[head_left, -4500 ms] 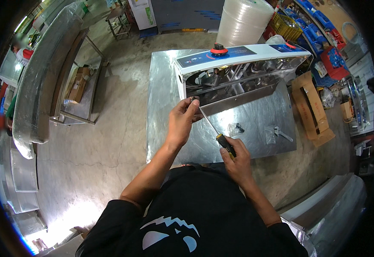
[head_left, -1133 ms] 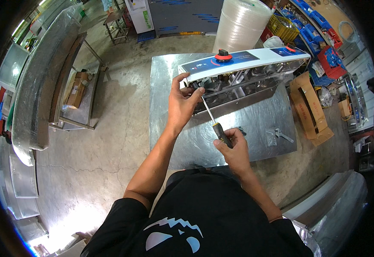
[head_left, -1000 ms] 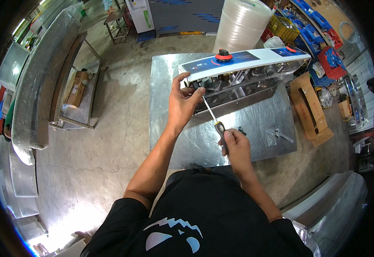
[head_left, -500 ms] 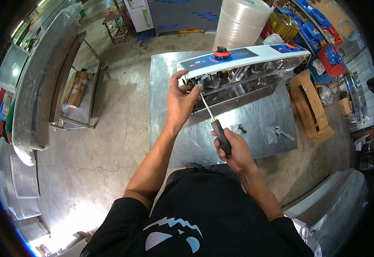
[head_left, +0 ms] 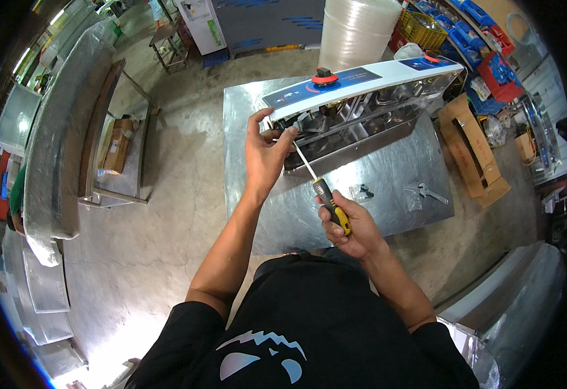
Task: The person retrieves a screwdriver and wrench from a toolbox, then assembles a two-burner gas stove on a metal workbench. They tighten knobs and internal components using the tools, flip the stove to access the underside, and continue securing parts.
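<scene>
A steel appliance [head_left: 355, 144] with a white front rail, blue control panels and red-and-black knobs lies on the metal table, its inner parts exposed toward me. My left hand [head_left: 267, 155] is at its left end, index finger on the panel's corner, thumb and other fingers closed just inside. Whatever those fingers pinch is hidden. My right hand [head_left: 356, 227] is wrapped round the black-and-yellow handle of a screwdriver [head_left: 323, 192]. Its shaft slants up and left, and the tip reaches the appliance beside my left thumb, where the contact point is too small to make out.
On the metal table [head_left: 277, 227] lie small dark parts [head_left: 364, 192], an adjustable wrench [head_left: 431, 193] and a clear plastic bag [head_left: 413, 198]. A bubble-wrap roll [head_left: 355, 35] stands behind. An open cardboard box [head_left: 468, 155] is at the right, a wrapped long item [head_left: 69, 129] at the left.
The screwdriver handle has turned in my right hand, and its yellow side now shows. My left hand stays at the appliance's left end. The whole view has shifted slightly.
</scene>
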{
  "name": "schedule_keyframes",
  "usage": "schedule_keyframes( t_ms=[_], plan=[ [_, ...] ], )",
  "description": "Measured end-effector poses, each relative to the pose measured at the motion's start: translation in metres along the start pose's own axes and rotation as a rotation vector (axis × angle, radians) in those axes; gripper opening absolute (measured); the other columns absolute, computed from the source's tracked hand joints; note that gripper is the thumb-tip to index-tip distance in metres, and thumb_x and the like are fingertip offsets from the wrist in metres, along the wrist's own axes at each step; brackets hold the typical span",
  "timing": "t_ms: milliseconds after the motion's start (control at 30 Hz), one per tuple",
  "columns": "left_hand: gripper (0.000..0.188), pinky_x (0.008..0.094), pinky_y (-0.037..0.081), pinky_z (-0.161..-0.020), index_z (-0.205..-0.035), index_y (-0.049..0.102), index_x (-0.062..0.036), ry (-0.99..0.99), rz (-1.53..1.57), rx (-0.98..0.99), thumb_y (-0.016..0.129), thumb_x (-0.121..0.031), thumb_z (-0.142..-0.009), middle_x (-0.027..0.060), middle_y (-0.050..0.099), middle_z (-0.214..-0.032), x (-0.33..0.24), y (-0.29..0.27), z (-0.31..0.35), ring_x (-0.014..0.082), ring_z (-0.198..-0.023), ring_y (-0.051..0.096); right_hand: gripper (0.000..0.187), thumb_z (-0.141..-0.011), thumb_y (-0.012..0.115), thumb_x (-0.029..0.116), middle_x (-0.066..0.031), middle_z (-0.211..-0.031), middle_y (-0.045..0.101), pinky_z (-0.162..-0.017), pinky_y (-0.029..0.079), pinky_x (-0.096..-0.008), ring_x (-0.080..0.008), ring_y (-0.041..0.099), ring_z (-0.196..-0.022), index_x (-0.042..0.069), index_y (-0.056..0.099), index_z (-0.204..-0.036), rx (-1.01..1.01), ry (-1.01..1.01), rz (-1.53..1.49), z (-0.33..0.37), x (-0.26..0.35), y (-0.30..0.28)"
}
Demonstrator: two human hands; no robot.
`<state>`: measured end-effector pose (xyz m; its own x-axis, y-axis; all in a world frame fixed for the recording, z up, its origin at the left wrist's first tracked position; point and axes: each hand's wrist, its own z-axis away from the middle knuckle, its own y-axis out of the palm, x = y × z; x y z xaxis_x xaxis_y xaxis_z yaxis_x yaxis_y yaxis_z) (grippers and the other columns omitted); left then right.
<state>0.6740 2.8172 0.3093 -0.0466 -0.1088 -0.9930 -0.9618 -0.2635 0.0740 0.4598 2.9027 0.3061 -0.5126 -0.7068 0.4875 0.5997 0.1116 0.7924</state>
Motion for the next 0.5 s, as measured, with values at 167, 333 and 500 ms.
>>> schedule_keyframes(
  t_ms=[167, 333, 500],
  plan=[
    [0.06, 0.0258, 0.053, -0.062, -0.141, 0.037, -0.0026, 0.009, 0.013, 0.003, 0.073, -0.012, -0.094, 0.0132, 0.071, -0.087, -0.002, 0.002, 0.001, 0.0128, -0.071, 0.066, 0.036, -0.105, 0.058, 0.031, -0.0067, -0.091, 0.065, -0.046, 0.041, -0.0227, -0.0084, 0.058, -0.062, 0.001, 0.056, -0.125, -0.4, -0.848, 1.572, -0.009, -0.023, 0.001],
    [0.059, 0.0254, 0.052, -0.06, -0.141, 0.037, -0.0028, 0.013, 0.026, -0.021, 0.072, -0.011, -0.094, 0.0127, 0.069, -0.086, -0.001, 0.007, 0.004, 0.012, -0.069, 0.064, 0.042, -0.104, 0.059, 0.03, -0.0061, -0.091, 0.064, -0.046, 0.039, -0.0229, -0.0082, 0.054, -0.058, -0.001, 0.053, -0.131, -0.021, -0.076, 0.173, -0.003, -0.011, -0.003],
    [0.051, 0.0245, 0.053, -0.061, -0.14, 0.038, -0.0044, 0.01, -0.025, 0.031, 0.067, -0.014, -0.098, 0.0144, 0.072, -0.091, -0.001, 0.0, -0.001, 0.0131, -0.073, 0.068, 0.042, -0.102, 0.063, 0.03, -0.004, -0.086, 0.061, -0.048, 0.039, -0.0227, -0.0077, 0.049, -0.056, 0.0, 0.053, -0.128, -0.083, 0.006, 0.029, 0.001, -0.01, 0.008]
  ],
)
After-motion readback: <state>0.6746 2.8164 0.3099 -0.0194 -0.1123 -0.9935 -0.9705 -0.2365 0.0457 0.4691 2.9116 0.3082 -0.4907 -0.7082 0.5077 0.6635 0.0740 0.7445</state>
